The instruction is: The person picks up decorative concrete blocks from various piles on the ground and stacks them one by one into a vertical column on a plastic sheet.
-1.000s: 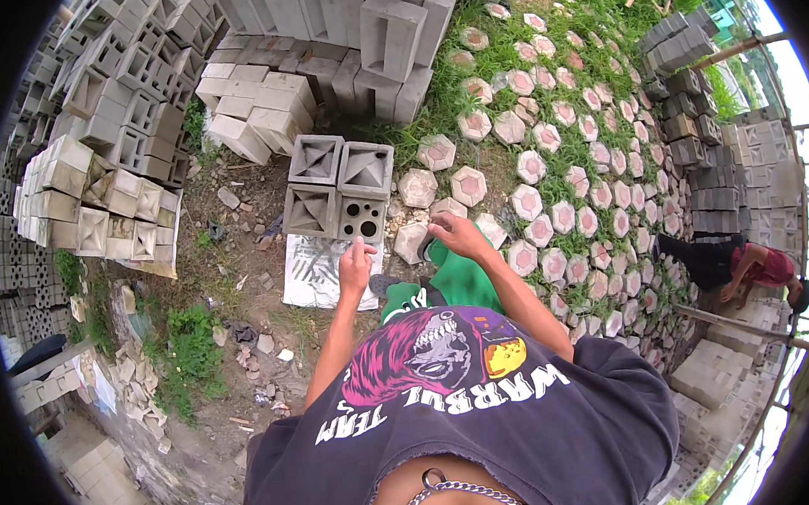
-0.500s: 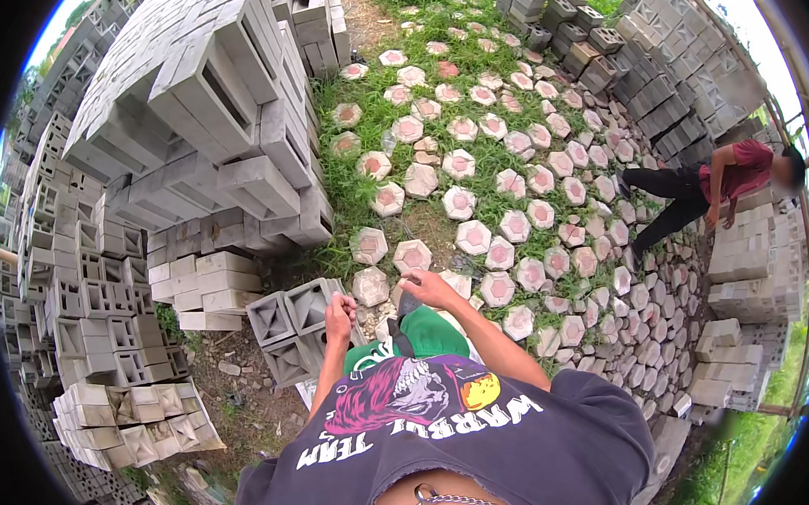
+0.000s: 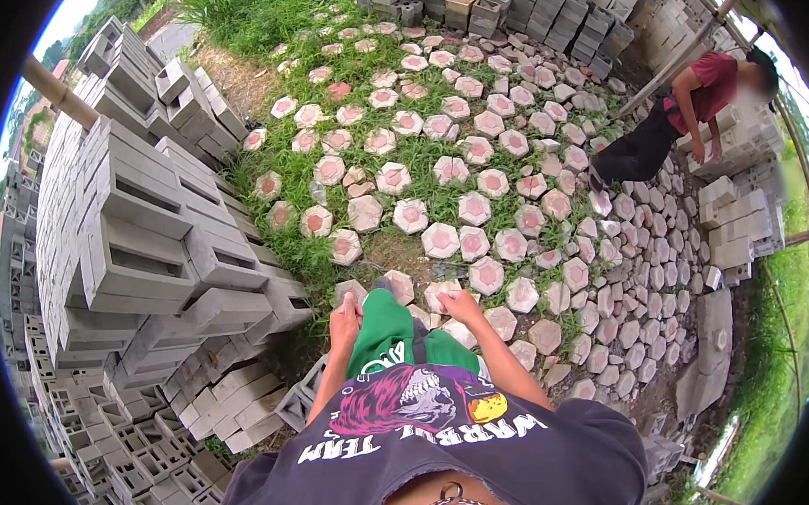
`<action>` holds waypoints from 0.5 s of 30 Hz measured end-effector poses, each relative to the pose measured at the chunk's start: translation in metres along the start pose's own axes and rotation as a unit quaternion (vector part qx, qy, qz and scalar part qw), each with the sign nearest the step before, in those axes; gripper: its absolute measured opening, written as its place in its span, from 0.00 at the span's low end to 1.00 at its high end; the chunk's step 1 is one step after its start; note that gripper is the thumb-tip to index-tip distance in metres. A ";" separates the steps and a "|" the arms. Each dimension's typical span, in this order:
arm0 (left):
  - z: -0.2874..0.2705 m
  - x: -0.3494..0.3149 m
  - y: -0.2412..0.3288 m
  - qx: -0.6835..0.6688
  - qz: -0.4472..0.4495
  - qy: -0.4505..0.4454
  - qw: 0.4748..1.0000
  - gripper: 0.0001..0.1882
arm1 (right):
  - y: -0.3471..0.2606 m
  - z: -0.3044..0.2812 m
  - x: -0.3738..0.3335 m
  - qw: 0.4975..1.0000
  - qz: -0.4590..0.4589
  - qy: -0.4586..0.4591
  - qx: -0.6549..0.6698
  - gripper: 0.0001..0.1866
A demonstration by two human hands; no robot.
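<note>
My left hand [image 3: 345, 321] hangs in front of me beside my green shorts [image 3: 385, 330], its fingers curled with nothing visible in them. My right hand [image 3: 460, 306] is held out on the other side of the shorts, closed loosely and also without any visible object. Below and ahead of both hands lie hexagonal concrete pavers [image 3: 440, 240] with reddish centres, set apart in grass. A grey hollow block [image 3: 304, 392] shows near my left forearm, partly covered by it. Neither hand touches a block or a paver.
Tall stacks of grey concrete blocks [image 3: 143, 255] rise close on my left. More blocks [image 3: 466, 11] stand along the far side. At the right, a person in a red shirt [image 3: 712, 95] bends by a block stack [image 3: 737, 215]. A bamboo pole [image 3: 59, 92] crosses at upper left.
My view has turned and moved forward over the pavers. The hollow blocks by my left arm have slipped mostly behind it. A foot has stepped ahead, and both hands have shifted slightly.
</note>
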State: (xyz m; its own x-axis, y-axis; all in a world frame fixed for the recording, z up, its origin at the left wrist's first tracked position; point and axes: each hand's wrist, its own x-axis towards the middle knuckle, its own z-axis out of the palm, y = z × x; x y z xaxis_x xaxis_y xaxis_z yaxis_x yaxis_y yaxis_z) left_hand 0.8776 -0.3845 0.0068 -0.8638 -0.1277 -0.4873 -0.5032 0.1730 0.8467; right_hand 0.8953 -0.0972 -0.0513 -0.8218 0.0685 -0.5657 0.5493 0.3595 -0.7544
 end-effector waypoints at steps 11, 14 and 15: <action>0.018 0.187 0.142 -0.039 0.067 -0.128 0.989 0.22 | -0.132 -0.014 0.088 0.999 0.003 0.037 -0.036 0.29; 0.018 0.235 0.168 -0.036 0.091 -0.164 0.982 0.21 | -0.152 -0.023 0.111 0.993 0.037 0.084 0.075 0.22; 0.021 0.253 0.174 -0.036 0.099 -0.182 0.978 0.20 | -0.156 -0.029 0.120 0.992 0.040 0.095 0.079 0.22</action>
State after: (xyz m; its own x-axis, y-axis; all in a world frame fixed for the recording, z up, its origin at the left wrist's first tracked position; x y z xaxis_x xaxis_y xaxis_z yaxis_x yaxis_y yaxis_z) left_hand 0.5706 -0.3664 0.0268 -0.9020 0.2597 -0.3448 -0.3334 0.0883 0.9386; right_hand 0.7070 -0.1185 0.0084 -0.7797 0.2702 -0.5648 0.6190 0.1966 -0.7604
